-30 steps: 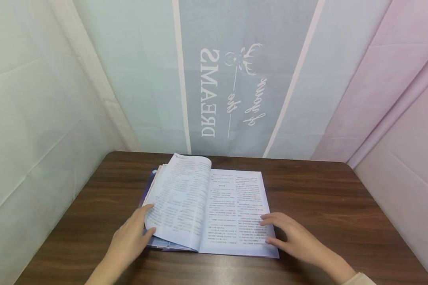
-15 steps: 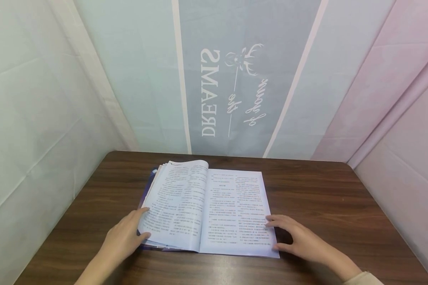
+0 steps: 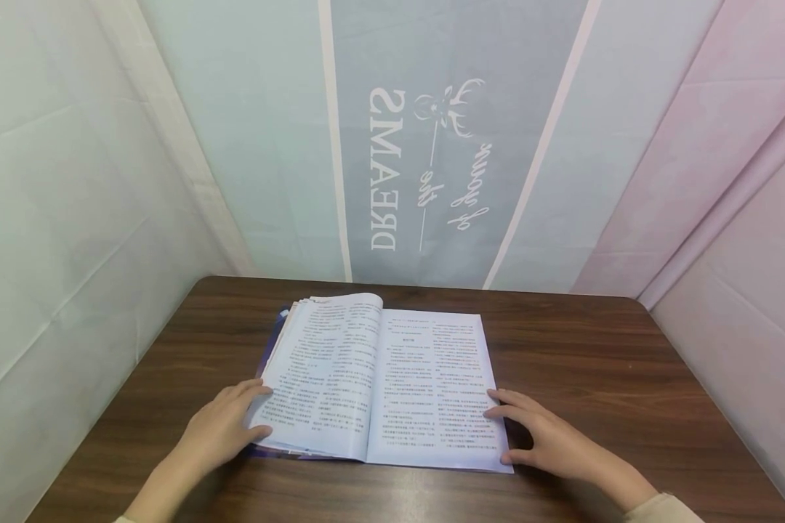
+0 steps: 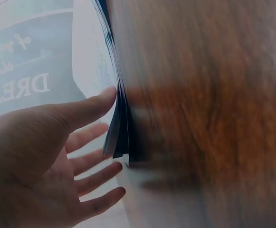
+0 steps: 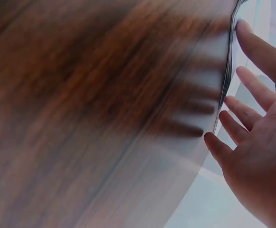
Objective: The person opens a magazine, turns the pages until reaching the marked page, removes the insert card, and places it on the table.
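An open magazine [image 3: 432,385] with printed text columns lies on the wooden table, its left pages in a thick, curved stack over a dark purple cover. My left hand [image 3: 224,421] is at the lower left edge of that stack, fingers spread and relaxed. In the left wrist view the thumb of the left hand [image 4: 47,142] rests on the top page near the fanned page edges. My right hand [image 3: 543,436] lies at the lower right edge of the magazine, fingertips over the page margin. The right wrist view shows the right hand [image 5: 256,133] with fingers loosely extended along the edge.
The dark brown table [image 3: 615,363] extends on both sides of the magazine. Behind it hangs a pale blue-grey curtain [image 3: 419,145] with white mirrored lettering. Light fabric walls [image 3: 91,218] stand close on the left and right.
The lifted page on the left has come down flat onto the left stack. My left hand has moved slightly left and down; my right hand has shifted a little right to the page edge.
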Motion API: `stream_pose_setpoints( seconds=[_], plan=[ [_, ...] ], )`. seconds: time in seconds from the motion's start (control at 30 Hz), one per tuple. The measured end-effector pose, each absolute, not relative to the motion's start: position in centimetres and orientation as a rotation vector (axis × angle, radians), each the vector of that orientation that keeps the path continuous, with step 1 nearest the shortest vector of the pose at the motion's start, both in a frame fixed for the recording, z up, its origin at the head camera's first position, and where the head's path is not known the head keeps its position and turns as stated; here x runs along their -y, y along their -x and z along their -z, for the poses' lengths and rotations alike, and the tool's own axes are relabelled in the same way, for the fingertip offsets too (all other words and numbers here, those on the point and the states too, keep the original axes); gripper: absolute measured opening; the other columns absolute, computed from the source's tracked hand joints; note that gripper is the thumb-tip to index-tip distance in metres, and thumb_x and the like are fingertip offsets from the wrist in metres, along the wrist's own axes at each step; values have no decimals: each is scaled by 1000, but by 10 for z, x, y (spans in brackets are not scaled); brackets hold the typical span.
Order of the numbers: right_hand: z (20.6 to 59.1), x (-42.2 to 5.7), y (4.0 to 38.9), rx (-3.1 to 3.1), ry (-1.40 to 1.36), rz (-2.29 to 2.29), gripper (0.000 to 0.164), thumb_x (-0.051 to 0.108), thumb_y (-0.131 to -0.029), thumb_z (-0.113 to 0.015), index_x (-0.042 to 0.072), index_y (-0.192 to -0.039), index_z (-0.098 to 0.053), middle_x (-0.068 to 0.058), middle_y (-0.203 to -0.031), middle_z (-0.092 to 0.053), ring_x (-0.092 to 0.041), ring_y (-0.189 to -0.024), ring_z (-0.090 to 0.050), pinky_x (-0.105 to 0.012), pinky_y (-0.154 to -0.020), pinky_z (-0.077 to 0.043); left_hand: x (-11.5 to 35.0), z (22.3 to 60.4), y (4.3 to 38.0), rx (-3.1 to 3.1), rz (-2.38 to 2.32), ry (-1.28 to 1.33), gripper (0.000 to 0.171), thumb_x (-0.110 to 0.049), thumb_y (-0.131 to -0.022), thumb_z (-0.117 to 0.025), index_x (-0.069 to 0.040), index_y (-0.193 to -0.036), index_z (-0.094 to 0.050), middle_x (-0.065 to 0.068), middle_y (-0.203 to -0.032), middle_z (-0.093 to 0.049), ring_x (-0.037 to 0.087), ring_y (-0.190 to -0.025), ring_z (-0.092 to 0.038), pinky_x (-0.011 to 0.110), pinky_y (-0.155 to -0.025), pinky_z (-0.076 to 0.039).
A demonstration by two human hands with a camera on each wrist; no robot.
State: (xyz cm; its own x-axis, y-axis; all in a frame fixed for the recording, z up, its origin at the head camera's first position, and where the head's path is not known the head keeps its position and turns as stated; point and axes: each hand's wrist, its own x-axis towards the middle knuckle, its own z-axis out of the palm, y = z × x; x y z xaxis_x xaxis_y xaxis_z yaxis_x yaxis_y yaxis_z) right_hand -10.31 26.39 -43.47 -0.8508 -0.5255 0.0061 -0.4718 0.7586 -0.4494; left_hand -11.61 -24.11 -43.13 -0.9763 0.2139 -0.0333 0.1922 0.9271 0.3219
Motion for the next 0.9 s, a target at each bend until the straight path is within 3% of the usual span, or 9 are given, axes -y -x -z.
stream_pose_setpoints(
  seconds=[0.47,0.9],
  plan=[
    [434,-259,107,-2865,826,640,45,44,-81,-79,20,-118,-69,-9,-144,-52,-39,-134,-44,-62,-104,-38,243,432,116,-2971,-506,-340,58,-32,-78,-83,-9,-127,-63,19,-139,-54,45,-123,-50,65,-84,-49],
    [423,-251,118,-2936,884,695,36,39,-82,-80,21,-112,-70,-5,-133,-60,-33,-128,-50,-58,-102,-41,243,430,115,-2966,-493,-343,57,-32,-79,-82,-9,-128,-63,20,-140,-53,46,-124,-50,66,-84,-49]
  ],
)
